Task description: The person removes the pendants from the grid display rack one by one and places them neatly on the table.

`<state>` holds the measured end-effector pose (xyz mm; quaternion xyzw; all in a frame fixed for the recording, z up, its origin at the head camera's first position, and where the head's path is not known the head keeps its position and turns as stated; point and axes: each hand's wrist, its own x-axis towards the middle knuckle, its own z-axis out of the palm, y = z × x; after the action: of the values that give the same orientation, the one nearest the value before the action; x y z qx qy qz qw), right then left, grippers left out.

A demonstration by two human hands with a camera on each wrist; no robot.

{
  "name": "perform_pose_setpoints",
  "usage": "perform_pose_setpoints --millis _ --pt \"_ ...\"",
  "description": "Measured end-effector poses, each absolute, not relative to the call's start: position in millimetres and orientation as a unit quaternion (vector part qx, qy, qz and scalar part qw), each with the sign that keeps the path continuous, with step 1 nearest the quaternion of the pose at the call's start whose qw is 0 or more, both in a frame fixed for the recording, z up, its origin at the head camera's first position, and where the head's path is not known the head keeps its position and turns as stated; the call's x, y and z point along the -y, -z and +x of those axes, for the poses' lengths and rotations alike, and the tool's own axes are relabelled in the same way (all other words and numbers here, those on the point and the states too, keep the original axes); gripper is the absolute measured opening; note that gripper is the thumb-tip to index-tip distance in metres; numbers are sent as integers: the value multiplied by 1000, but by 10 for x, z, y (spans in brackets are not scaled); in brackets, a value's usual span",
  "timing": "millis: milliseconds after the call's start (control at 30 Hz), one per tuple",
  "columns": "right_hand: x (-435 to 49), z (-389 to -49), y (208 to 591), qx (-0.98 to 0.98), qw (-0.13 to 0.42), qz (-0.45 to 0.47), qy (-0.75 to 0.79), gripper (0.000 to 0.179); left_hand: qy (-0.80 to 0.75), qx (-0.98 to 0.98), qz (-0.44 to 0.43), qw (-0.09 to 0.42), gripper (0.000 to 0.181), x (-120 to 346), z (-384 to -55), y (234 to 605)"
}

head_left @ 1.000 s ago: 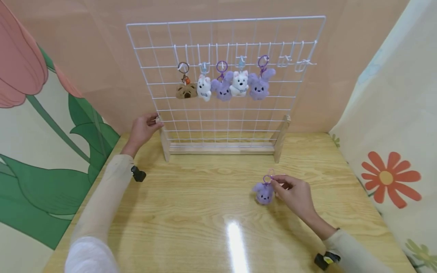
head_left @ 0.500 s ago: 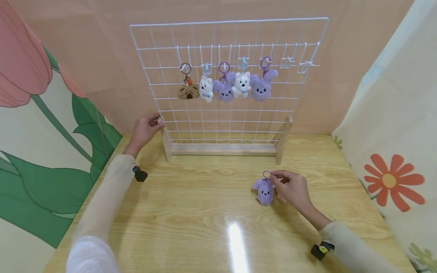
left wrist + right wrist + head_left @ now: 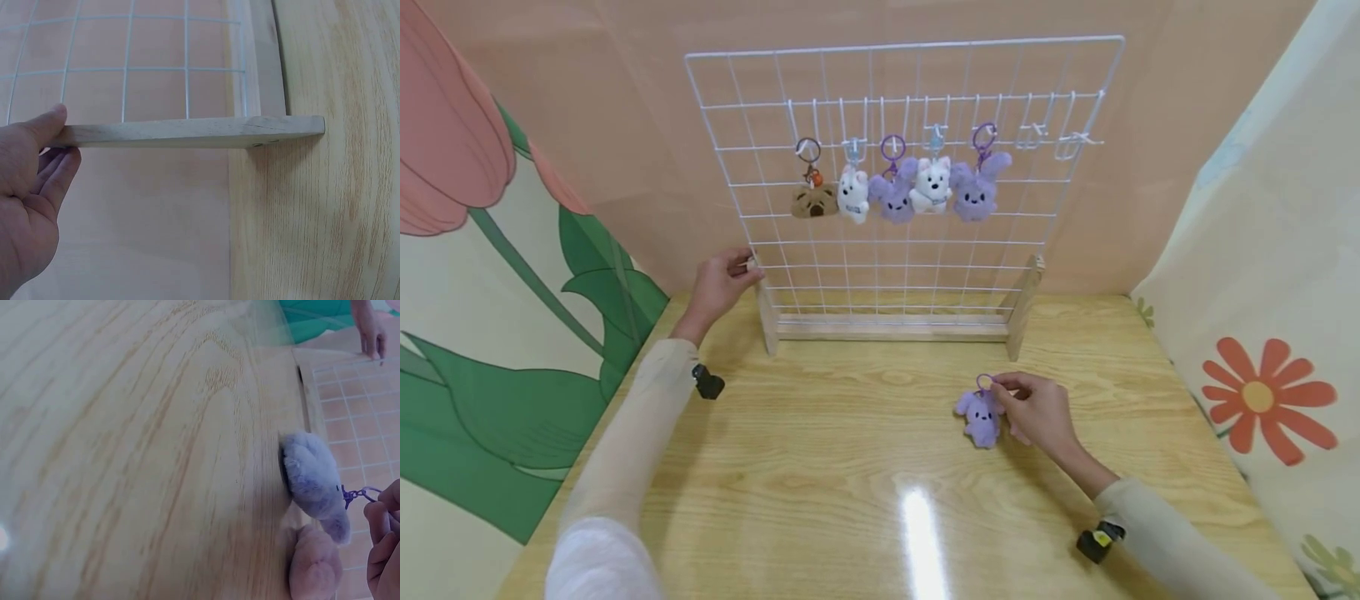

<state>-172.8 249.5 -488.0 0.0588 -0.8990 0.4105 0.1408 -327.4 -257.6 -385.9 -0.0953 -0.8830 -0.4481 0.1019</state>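
Head view shows a small purple plush bunny [image 3: 979,417] lying on the wooden table [image 3: 850,433], touching the right hand [image 3: 1036,410] on its thumb side. A purple ring [image 3: 985,382] tops the bunny, and the right hand's fingertips [image 3: 1000,385] curl in to pinch it. From the right wrist camera, the bunny [image 3: 312,481] lies on its side on the table, its short chain running to the curled fingers [image 3: 382,515] at the picture's edge.

Well away from the right hand, across the table and farther from the person, the left hand [image 3: 718,283] grips the top of the wooden foot [image 3: 764,312] of a white wire grid rack [image 3: 902,167]. The left wrist camera shows the thumb [image 3: 44,125] laid on the end of that wooden foot [image 3: 187,131] and the fingers [image 3: 59,175] curled beneath it, with the grid wires [image 3: 125,69] just beyond.

On the rack, above and beyond both hands, five plush keychains hang side by side from hooks: a brown one [image 3: 812,201], a white one [image 3: 853,193], a purple one [image 3: 893,198], another white one [image 3: 931,187] and a purple bunny [image 3: 976,192]. Bare hooks [image 3: 1048,137] sit on the side nearer the right hand.
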Motion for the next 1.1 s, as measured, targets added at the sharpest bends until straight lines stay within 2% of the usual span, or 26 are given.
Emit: perform_pose_setpoints --millis 767,967,1100 --pt "-2465 -1890 5017 918 99 92 -372 11 444 885 -96 97 51 2589 -3287 3871" --pt "-2496 -1922 4908 920 115 99 -361 13 445 885 -95 100 51 2588 -3290 3869" --pt "-2514 -1973 4752 911 147 125 -365 14 447 884 -95 102 51 2594 -3293 3867"
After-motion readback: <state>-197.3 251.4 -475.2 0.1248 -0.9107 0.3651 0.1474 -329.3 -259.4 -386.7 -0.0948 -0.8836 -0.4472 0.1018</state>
